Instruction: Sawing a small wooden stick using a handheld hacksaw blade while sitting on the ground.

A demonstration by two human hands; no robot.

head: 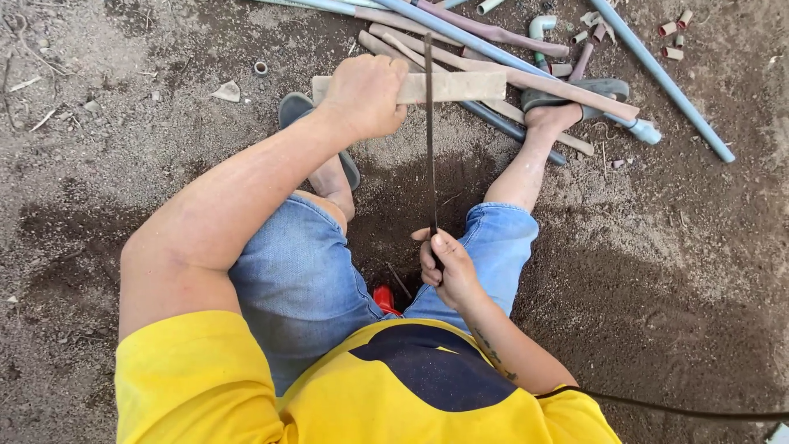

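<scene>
On the bare dirt we squat, our left hand [366,94] clenched over a flat, pale, dusty plastic strip [448,87], pinning it across the muddy pipes [526,78] so it cannot shift. Our right hand [448,267] grips the thin dark saw blade [429,140], whose edge crosses the strip squarely.

- We see bare dirt ground [674,271], darker and damp-looking near the middle.
- On it lies a loose heap of pipes [493,37], some grey-blue, some dusty brown.
- A long blue pipe [662,78] lies slanted at the upper right.
- Short pipe offcuts [672,41] sit scattered beside it.
- A small ring-shaped piece [260,68] and a shard [228,92] rest at the upper left.
</scene>
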